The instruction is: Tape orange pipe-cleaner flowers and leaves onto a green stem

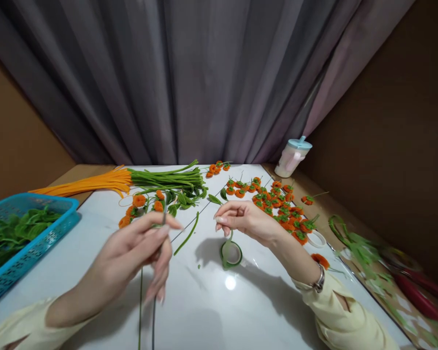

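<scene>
My left hand (142, 253) is at the left of centre, its thumb and forefinger pinched on a thin stem that passes up between them; a dark green stem (140, 306) hangs below that hand. My right hand (241, 218) is pinched closed over the middle of the table, gripping the end of a pale green tape. The tape runs down to its roll (231, 253), which sits on the white tabletop. Between the hands lies a short green pipe cleaner (188, 234). Orange flowers (139, 200) with green leaves (184, 199) lie behind my left hand.
A blue basket (67, 214) of leaves stands at the left. Orange (91, 182) and green pipe cleaners (168, 177) lie at the back. Many orange flowers (277, 199) cover the right side, near a lidded cup (294, 158). Red-handled pliers (418, 296) and green scraps (368, 253) are far right.
</scene>
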A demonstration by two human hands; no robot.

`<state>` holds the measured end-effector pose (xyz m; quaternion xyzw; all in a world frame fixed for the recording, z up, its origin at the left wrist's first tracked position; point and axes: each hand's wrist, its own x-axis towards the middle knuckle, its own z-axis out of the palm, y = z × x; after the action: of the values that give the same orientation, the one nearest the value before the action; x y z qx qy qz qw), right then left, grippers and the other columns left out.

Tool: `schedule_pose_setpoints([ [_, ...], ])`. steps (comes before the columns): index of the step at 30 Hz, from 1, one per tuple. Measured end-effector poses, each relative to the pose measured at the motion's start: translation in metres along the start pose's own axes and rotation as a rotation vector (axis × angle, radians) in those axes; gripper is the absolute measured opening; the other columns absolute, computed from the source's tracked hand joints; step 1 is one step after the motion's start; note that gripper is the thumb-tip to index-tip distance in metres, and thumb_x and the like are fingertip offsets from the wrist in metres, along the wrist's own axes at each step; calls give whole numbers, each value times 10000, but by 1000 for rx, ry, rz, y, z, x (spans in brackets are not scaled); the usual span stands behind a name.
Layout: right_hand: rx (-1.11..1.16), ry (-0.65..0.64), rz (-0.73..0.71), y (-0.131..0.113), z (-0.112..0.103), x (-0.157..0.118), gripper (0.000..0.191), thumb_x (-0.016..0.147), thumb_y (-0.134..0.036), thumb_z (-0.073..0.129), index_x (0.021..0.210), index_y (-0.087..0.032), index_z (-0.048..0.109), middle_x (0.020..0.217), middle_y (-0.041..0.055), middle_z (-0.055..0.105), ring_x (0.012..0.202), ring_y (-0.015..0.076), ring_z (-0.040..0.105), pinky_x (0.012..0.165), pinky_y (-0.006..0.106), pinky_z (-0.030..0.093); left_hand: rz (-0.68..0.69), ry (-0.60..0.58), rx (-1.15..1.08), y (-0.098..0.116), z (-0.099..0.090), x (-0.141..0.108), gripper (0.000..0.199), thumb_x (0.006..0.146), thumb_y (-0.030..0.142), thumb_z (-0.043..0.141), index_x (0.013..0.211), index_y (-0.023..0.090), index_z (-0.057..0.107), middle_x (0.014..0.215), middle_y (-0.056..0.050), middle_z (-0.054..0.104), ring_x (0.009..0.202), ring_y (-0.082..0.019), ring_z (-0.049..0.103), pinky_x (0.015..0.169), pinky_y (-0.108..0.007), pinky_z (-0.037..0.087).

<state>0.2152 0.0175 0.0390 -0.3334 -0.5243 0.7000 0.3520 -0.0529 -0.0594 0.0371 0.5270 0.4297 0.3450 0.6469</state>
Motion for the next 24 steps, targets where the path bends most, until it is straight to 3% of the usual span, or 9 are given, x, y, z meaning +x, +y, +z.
schedule_pose_setpoints([
  [3,4,-9,-9,-4,-2,-2,161,686,-244,789,782,-147,703,705,26,713,561,95,618,558,229,468,19,-82,-112,22,21,52,407,816,499,616,1134,266,516,522,84,480,313,-94,445,371,-270,506],
  [7,0,-18,0,-8,-5,-3,220,710,-253,775,886,-147,695,759,39,722,615,119,651,604,252,490,-63,-199,-107,17,38,80,468,787,533,623,1104,232,455,541,111,434,310,-58,395,348,-226,487],
  [11,4,2,3,-9,-6,-1,217,734,-242,761,910,-151,674,795,42,711,685,136,668,658,267,499,-69,-261,-85,4,47,86,383,826,545,557,1017,237,435,558,118,393,308,-41,344,333,-204,467],
  [16,31,7,5,-14,-6,1,203,757,-209,740,936,-152,663,875,46,702,770,138,670,757,277,505,-31,-205,35,-3,52,92,299,880,524,466,955,240,409,556,120,343,294,-32,280,289,-154,378],
  [24,-6,3,23,-16,-2,0,197,820,-219,687,923,-191,521,713,2,682,622,126,634,636,263,477,155,-148,336,-1,55,81,268,968,387,305,1033,185,470,521,107,317,312,-54,243,301,-160,255],
])
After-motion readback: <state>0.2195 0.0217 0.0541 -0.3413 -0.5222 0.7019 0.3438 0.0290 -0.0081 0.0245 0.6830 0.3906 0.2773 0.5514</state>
